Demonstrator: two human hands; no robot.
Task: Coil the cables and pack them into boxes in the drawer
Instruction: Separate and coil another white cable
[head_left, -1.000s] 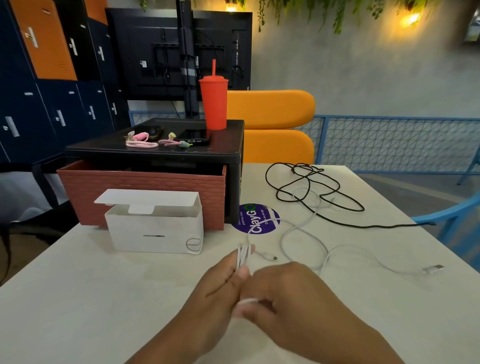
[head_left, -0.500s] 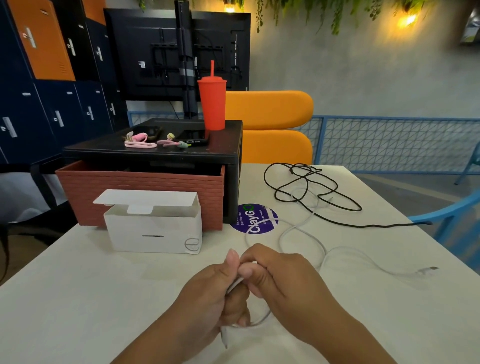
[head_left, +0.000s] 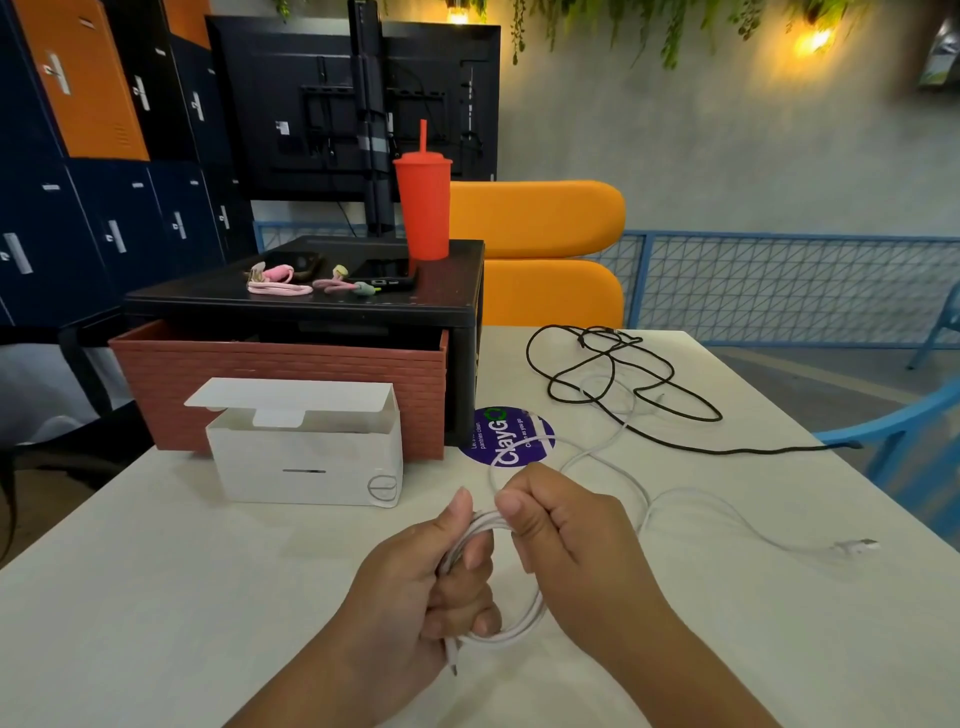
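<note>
My left hand (head_left: 415, 587) grips a loop of the white cable (head_left: 524, 618). My right hand (head_left: 566, 525) pinches its top strand, touching the left.

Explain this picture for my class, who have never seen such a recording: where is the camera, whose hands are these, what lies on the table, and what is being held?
There is no machine here. A person works with bare hands, and the one camera sits on their head, looking forward and down, so you see roughly what they see. The left hand grips a small coil of white cable. The right hand pinches the same cable at the top of the coil. The rest of it trails across the table to its plug. Farther back lies a loose black cable. An open white box stands in front of a brick-patterned drawer, which is pulled partly out of a black unit that carries a red cup.
</note>
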